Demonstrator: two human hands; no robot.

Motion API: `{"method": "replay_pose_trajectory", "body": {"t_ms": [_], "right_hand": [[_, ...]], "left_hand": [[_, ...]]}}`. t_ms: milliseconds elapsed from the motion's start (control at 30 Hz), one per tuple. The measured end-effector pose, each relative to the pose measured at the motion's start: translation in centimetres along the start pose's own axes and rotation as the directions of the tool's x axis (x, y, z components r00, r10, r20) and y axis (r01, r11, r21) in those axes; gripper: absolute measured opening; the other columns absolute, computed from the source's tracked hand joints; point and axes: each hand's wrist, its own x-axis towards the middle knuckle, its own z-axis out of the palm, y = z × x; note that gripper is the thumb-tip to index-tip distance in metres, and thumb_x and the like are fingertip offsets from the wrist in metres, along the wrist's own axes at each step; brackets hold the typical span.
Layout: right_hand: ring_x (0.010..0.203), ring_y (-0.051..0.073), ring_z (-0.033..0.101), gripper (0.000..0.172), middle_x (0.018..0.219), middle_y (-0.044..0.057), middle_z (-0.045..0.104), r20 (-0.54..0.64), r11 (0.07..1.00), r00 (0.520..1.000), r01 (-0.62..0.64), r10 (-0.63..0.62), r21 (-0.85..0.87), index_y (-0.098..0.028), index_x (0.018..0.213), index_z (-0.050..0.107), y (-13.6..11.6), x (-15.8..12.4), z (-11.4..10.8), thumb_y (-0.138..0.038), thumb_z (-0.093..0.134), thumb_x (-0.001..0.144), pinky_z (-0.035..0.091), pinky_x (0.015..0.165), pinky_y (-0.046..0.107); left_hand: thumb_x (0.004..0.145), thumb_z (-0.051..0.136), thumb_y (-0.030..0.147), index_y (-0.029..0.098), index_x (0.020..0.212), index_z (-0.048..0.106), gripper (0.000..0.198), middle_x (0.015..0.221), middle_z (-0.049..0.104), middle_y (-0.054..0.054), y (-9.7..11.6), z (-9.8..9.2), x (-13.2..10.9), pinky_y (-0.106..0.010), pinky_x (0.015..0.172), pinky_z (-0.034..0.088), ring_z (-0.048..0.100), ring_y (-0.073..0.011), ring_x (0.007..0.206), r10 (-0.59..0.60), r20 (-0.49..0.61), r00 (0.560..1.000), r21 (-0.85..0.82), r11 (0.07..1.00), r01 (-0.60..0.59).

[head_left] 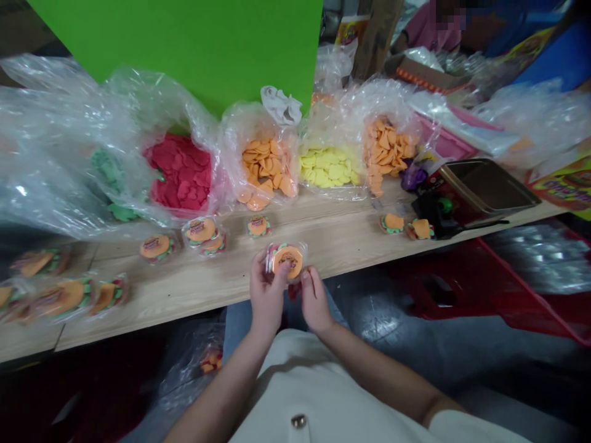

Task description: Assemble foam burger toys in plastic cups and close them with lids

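Observation:
My left hand (266, 294) grips a small clear pack (287, 253) at the front edge of the table, its thumb lying across the front. Inside the pack is a burger shape with an orange, printed top and green and red layers. At the pack's lower right edge, my right hand (314, 298) has its fingers closed together and appears to pinch the wrapping. Similar burger packs lie on the table to the left, among them a single pack (259, 226), another pack (157, 247) and a stacked pair (201, 230).
Along the back stand open plastic bags of red pieces (181, 173), orange pieces (265, 165) and yellow pieces (329, 167). A metal-lined tin (489, 184) sits at the right beside two loose burgers (391, 223). Below is a red crate (512, 295). Another person (431, 27) is behind.

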Motion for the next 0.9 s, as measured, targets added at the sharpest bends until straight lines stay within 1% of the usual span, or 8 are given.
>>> {"method": "replay_pose_trajectory", "body": {"t_ms": [133,233,333,433,500,600,733,900], "right_hand": [[0.068,0.014,0.051,0.027,0.074,0.001,0.050,0.182,0.990,0.981,0.088,-0.066,-0.112,-0.022,0.083,0.041,-1.1,0.9,-3.7,-0.047,0.030,0.088,0.044,0.063,0.027],[0.072,0.013,0.049,0.023,0.080,0.000,0.050,0.287,0.921,0.951,0.209,-0.113,-0.330,-0.021,0.087,0.045,-2.7,2.4,-5.3,-0.044,0.039,0.086,0.041,0.065,0.025],[0.062,0.011,0.044,0.026,0.068,-0.003,0.049,0.687,0.830,0.726,0.367,0.026,-0.420,-0.019,0.075,0.047,-3.2,2.7,-5.2,-0.043,0.044,0.085,0.035,0.057,0.022],[0.054,0.009,0.043,0.029,0.061,-0.005,0.047,0.813,0.859,0.554,0.313,0.182,-0.406,-0.019,0.073,0.044,-1.9,1.3,-4.5,-0.044,0.040,0.086,0.032,0.051,0.020],[0.053,0.008,0.046,0.029,0.063,-0.004,0.048,0.793,0.884,0.558,0.208,0.244,-0.419,-0.019,0.075,0.042,-0.7,-0.1,-4.6,-0.044,0.036,0.088,0.033,0.050,0.019],[0.059,0.009,0.047,0.025,0.069,-0.002,0.049,0.738,0.851,0.630,0.227,0.243,-0.474,-0.019,0.077,0.041,-0.2,-1.8,-5.2,-0.039,0.033,0.090,0.035,0.054,0.020],[0.068,0.011,0.046,0.019,0.078,0.001,0.051,0.744,0.777,0.640,0.364,0.192,-0.514,-0.018,0.084,0.042,-1.5,-3.0,-6.1,-0.031,0.030,0.091,0.036,0.061,0.023],[0.070,0.013,0.047,0.014,0.081,0.003,0.052,0.705,0.768,0.684,0.347,0.185,-0.539,-0.019,0.086,0.041,-0.9,-4.0,-6.1,-0.028,0.031,0.090,0.036,0.063,0.025]], "left_hand": [[0.071,0.063,0.031,0.022,0.110,0.050,0.042,0.111,0.056,-0.005,0.9,-3.4,0.5,-0.027,0.080,0.045,0.055,-0.0183,0.098,-0.042,0.246,0.968,0.098,0.995,0.018],[0.068,0.066,0.031,0.020,0.107,0.049,0.044,0.095,0.059,-0.004,1.3,-5.3,0.1,-0.025,0.068,0.044,0.056,-0.0150,0.079,-0.174,0.497,0.850,0.324,0.946,0.005],[0.062,0.070,0.035,0.020,0.099,0.047,0.046,0.078,0.055,0.002,0.9,-6.7,-1.0,-0.023,0.058,0.040,0.049,-0.0118,0.064,-0.313,0.578,0.754,0.491,0.871,-0.015],[0.059,0.071,0.036,0.019,0.089,0.049,0.041,0.076,0.053,0.003,-0.4,-8.2,-2.7,-0.023,0.060,0.039,0.048,-0.0123,0.067,-0.418,0.600,0.682,0.535,0.844,0.047],[0.069,0.064,0.037,0.018,0.088,0.050,0.030,0.080,0.054,0.001,-1.3,-9.2,-3.8,-0.024,0.063,0.040,0.049,-0.0125,0.071,-0.447,0.579,0.682,0.456,0.871,0.185],[0.078,0.054,0.035,0.016,0.081,0.053,0.019,0.080,0.054,-0.001,-1.9,-9.8,-5.0,-0.023,0.067,0.040,0.050,-0.0116,0.073,-0.438,0.456,0.775,0.361,0.887,0.288],[0.076,0.057,0.032,0.017,0.085,0.057,0.018,0.082,0.057,-0.001,-1.3,-9.2,-5.3,-0.024,0.070,0.041,0.051,-0.0131,0.077,-0.430,0.460,0.777,0.361,0.890,0.279],[0.076,0.056,0.033,0.015,0.078,0.056,0.017,0.075,0.056,-0.001,-1.7,-8.4,-5.8,-0.023,0.067,0.040,0.050,-0.0124,0.072,-0.407,0.396,0.823,0.380,0.889,0.257]]}}
